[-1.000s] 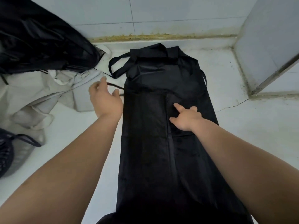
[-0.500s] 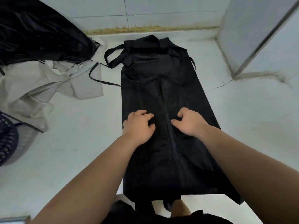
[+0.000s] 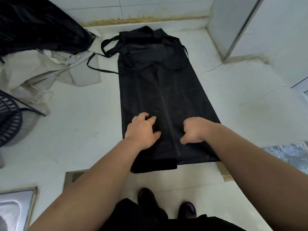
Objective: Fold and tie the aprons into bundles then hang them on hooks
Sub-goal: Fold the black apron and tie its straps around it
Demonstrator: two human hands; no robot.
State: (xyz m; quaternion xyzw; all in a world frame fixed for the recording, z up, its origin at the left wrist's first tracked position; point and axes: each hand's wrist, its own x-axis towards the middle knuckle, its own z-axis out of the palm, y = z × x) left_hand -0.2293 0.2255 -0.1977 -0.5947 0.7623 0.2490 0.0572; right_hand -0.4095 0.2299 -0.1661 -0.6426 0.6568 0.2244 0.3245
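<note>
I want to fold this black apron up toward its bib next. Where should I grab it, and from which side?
Probably the near hem, one corner per hand, from the front of the counter. The black apron lies flat, narrowed lengthwise, with that hem at the edge nearest you, so you can reach under it. The left hand and right hand rest just beyond it.

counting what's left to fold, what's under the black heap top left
A crumpled pale cloth sticks out from under the black heap. How far it runs beneath, and whether anything else lies there, is covered.
</note>
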